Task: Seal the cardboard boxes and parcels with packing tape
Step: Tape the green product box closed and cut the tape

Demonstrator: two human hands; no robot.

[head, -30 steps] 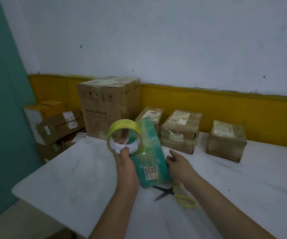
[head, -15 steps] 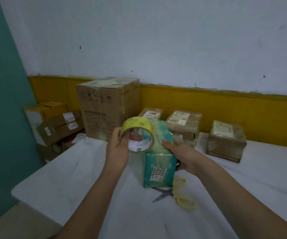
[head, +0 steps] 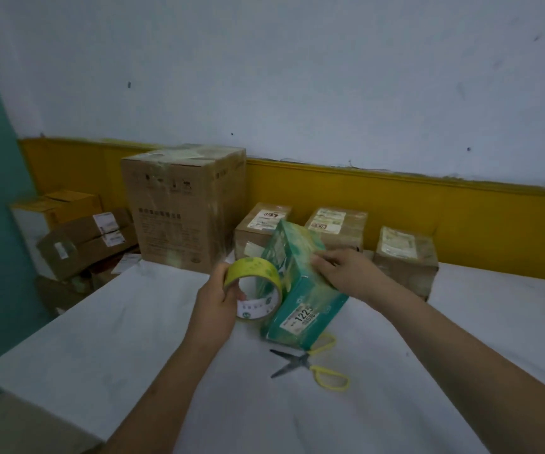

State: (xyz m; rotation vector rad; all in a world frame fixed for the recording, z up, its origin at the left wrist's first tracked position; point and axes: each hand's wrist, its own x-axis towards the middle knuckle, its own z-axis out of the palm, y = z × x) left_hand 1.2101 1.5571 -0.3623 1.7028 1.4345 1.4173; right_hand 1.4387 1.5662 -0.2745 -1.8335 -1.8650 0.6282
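A teal parcel point(head: 300, 290) with a white "122" label lies tilted on the white table point(head: 117, 339), near the middle. My left hand point(head: 215, 299) grips a yellow-green roll of packing tape point(head: 253, 283), fingers through its core, held against the parcel's left side. My right hand point(head: 343, 273) rests on top of the parcel with fingers spread over its upper face. Tape appears to run from the roll onto the parcel, though the strip is hard to make out.
Yellow-handled scissors point(head: 310, 367) lie just in front of the parcel. A tall cardboard box point(head: 179, 208) and three small taped boxes point(head: 405, 257) line the back edge by the yellow wall band. More boxes point(head: 81, 237) are stacked off the table's left.
The parcel has been tipped from upright to tilted on its side. My left hand has lowered the tape roll to the parcel's left side, and my right hand has moved onto its top face.
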